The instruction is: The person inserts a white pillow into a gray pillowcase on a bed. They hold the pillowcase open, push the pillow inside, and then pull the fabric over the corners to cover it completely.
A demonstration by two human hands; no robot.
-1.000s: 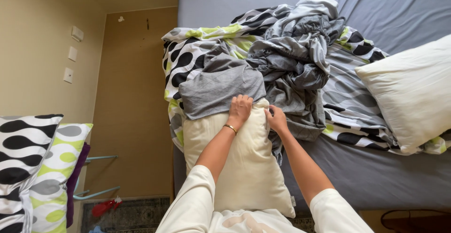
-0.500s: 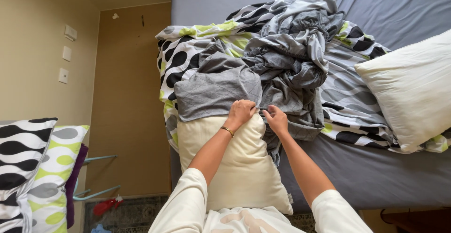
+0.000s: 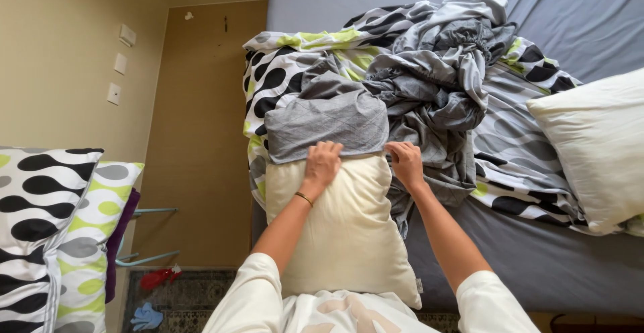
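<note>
The person leans over the near edge of a bed covered in a grey sheet (image 3: pixel 550 266), with a cream pillow (image 3: pixel 342 239) lying lengthwise between the two bare forearms. A grey pillowcase (image 3: pixel 329 122) covers only the far end of that pillow; its open hem runs across the pillow just at the fingertips. The left hand (image 3: pixel 322 165), with a thin bracelet (image 3: pixel 304 199) at the wrist, lies on the pillow near its left side, fingers curled over the hem and pinching the grey cloth. The right hand (image 3: pixel 406 163) sits at the pillow's right corner, fingers likewise closed on the edge of the pillowcase, so both hands grip the same hem, a little apart. Beyond the pillowcase a crumpled duvet cover (image 3: pixel 429 78), patterned in black, white, grey and lime ovals on one face and grey stripes on the other, is heaped across the middle of the bed and touches the far end of the pillowcase. A second, white pillow (image 3: pixel 597 145) rests at the right edge of the view, on top of the spread of that cover. To the left, off the bed, two cushions (image 3: pixel 47 226) in the same oval pattern stand against a beige wall (image 3: pixel 60 51) that bears three pale switch plates (image 3: pixel 119 63). On the patterned rug (image 3: pixel 194 303) below lie a red scrap and a blue one.
</note>
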